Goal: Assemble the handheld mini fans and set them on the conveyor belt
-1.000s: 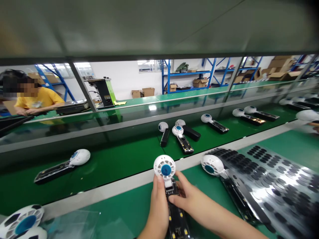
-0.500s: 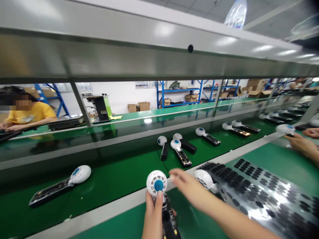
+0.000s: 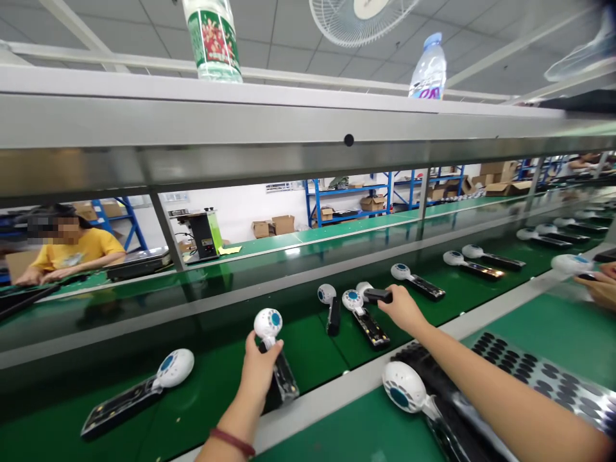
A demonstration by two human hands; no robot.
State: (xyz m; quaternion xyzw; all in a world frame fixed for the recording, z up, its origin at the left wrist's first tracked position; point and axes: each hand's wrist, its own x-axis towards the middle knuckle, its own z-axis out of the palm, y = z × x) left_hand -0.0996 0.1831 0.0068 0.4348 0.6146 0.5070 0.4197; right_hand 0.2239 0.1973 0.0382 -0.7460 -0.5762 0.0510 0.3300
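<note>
My left hand [image 3: 257, 369] is closed round the black handle of a handheld fan [image 3: 275, 350] with a white head, holding it over the green conveyor belt [image 3: 216, 359]. My right hand [image 3: 402, 308] reaches out across the belt and is closed on the black handle of another fan [image 3: 373, 294]. Two more fans [image 3: 330, 305] [image 3: 364, 317] lie just beside that one on the belt. A further fan [image 3: 409, 391] rests on the near table by my right forearm.
More fans lie along the belt, one at the left [image 3: 139, 391] and several toward the right [image 3: 474, 263]. A sheet of dark round pads [image 3: 534, 375] lies on the near table. A person in yellow [image 3: 67, 250] sits across the line. Another person's hand [image 3: 599, 285] holds a fan at the far right. Bottles [image 3: 214, 38] stand on the overhead shelf.
My left hand carried its fan from the near table out over the belt. My right hand left that fan, reached forward and took hold of a fan on the belt. The camera tilted up.
</note>
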